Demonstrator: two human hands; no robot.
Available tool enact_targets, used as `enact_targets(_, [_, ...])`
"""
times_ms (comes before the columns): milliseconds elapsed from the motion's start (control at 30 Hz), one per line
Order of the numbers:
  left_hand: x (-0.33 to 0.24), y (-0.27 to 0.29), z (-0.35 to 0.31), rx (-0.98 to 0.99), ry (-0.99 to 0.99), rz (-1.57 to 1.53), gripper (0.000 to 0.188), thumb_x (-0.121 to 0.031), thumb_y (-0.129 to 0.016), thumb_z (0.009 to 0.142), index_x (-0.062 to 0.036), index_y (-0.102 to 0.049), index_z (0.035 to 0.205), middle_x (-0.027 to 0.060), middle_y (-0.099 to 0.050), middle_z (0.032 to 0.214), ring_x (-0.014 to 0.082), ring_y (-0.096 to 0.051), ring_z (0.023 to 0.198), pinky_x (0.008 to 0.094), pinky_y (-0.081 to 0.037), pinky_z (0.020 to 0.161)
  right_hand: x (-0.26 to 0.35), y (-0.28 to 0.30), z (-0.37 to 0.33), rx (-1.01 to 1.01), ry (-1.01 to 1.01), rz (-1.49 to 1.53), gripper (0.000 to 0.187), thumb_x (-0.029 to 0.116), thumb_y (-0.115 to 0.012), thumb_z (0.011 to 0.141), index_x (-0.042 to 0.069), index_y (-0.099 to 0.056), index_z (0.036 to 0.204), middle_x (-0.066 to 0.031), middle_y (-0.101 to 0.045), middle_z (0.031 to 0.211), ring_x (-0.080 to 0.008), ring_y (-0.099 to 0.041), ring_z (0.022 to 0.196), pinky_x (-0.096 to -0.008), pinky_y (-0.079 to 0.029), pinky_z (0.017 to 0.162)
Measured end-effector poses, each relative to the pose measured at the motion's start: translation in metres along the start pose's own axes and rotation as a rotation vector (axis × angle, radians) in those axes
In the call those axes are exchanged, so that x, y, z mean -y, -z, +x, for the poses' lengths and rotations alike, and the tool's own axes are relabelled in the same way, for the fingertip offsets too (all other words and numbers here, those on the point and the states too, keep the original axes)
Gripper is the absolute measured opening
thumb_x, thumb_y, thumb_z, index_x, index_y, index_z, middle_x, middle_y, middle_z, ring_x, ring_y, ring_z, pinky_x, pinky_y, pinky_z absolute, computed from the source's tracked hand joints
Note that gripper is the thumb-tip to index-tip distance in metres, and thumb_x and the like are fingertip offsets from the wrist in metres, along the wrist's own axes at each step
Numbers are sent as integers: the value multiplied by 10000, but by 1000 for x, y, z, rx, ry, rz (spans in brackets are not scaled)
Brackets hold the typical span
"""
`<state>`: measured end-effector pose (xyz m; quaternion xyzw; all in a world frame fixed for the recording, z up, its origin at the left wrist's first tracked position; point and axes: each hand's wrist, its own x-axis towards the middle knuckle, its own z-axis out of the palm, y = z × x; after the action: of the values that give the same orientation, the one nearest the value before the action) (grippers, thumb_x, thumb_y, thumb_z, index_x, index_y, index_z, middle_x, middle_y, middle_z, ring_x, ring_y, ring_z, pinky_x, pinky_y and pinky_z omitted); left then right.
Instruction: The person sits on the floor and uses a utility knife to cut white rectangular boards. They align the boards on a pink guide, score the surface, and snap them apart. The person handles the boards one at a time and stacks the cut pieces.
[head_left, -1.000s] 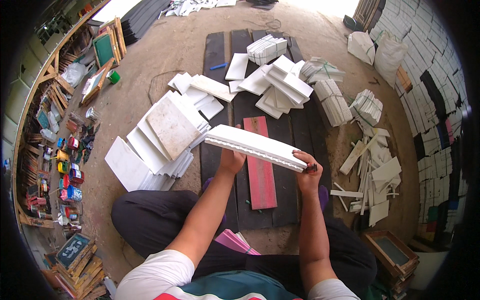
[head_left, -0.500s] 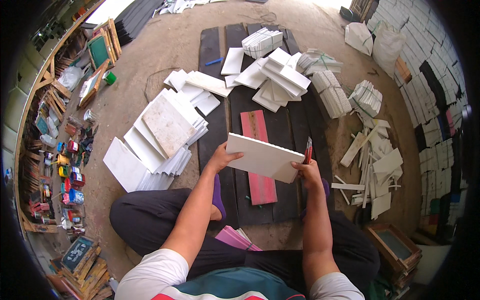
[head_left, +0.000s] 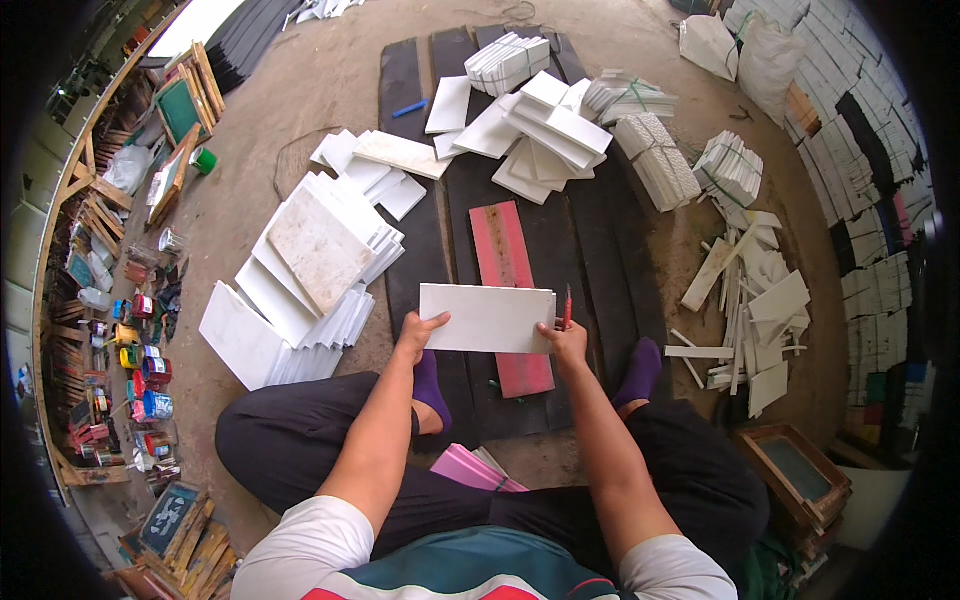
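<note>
Above the red board, my two hands hold a white rectangular board (head_left: 480,318) level between them. My left hand (head_left: 418,335) grips its left end, thumb on top and fingers underneath. My right hand (head_left: 566,345) closes on the right end and also holds a red utility knife (head_left: 568,308), pointing away from me. Beneath lies a long red board (head_left: 502,250) with a dark worn stripe down its middle; the white board hides part of it. Black mats (head_left: 430,250) lie under the red board.
Stacked white sheets (head_left: 290,290) lean at the left, with more white boards (head_left: 550,130) ahead. Tied white bundles (head_left: 655,165) and offcuts (head_left: 745,310) lie right. A blue stick (head_left: 409,108) rests on the mats. Paint cans (head_left: 150,372) line the left. Pink sheets (head_left: 470,468) lie by my legs.
The white board has come slightly left and turned from slanted to nearly level. My right hand has moved left with the knife. Both hands keep their hold.
</note>
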<state>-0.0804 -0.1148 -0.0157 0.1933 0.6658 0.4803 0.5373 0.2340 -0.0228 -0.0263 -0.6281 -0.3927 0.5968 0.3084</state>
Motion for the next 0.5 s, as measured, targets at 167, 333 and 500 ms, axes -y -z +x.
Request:
enact_targets(167, [16, 22, 4, -72, 171, -8, 475, -217, -890, 835, 68, -724, 1177, 164, -770, 1062, 247, -748, 936, 366, -580, 831, -14, -35, 7, -106, -23, -219, 339, 135, -901, 797, 11, -787, 1091, -83, -788, 957, -167, -728, 866, -342, -560, 805])
enact_targets(333, [24, 26, 23, -116, 190, 128, 517, -226, -901, 817, 88, -706, 1179, 195, -766, 1068, 282, -754, 940, 390, -583, 845, -16, -52, 23, -212, -62, -382, 385, 159, -904, 774, 49, -796, 1126, -99, -802, 976, -196, -754, 884, -355, -569, 836])
enact_targets(500, [34, 32, 56, -202, 91, 505, 658, -304, -929, 771, 93, -628, 1202, 235, -729, 1169, 349, -725, 1068, 453, -556, 952, -28, -62, 30, -251, -40, -388, 377, 256, -901, 755, 78, -789, 1068, -145, -791, 963, -332, -766, 937, -443, -570, 848])
